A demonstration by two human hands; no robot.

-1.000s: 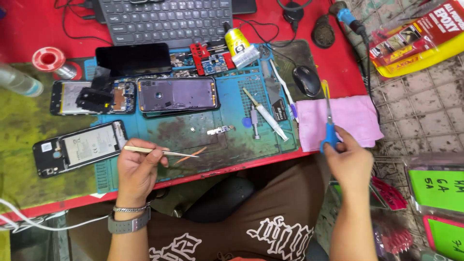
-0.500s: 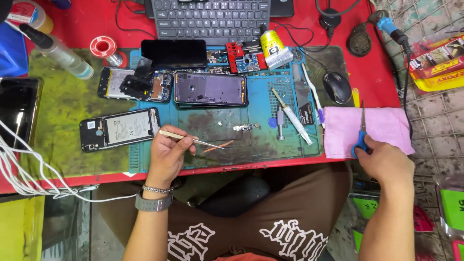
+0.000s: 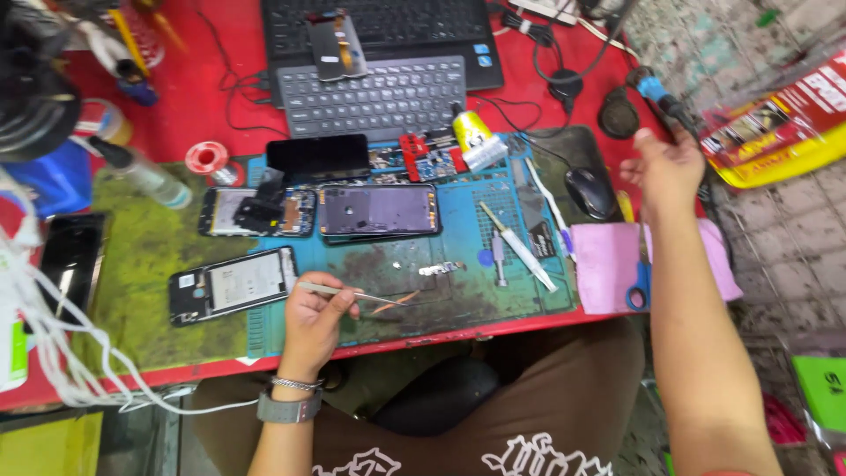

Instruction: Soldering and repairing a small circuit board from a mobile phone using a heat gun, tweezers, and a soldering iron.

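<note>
The left hand (image 3: pixel 315 316) was closed on a pair of tweezers (image 3: pixel 352 293), gripping them near the middle, tips pointing right over the worn blue work mat (image 3: pixel 458 229) on the red desk (image 3: pixel 220 97). Just left of that hand lay an opened phone (image 3: pixel 231 284), back up; 2 more opened phones (image 3: pixel 379 210) lay further up the mat. The right hand (image 3: pixel 667 170) was raised over the desk's right edge, fingers loosely spread and holding nothing, near a blue-tipped tool (image 3: pixel 663 95) beyond it. Below it, blue-handled scissors (image 3: pixel 638 284) rested on a pink cloth (image 3: pixel 608 269), beside a black mouse (image 3: pixel 589 192). A grey keyboard (image 3: pixel 370 95) sat at the back.
</note>
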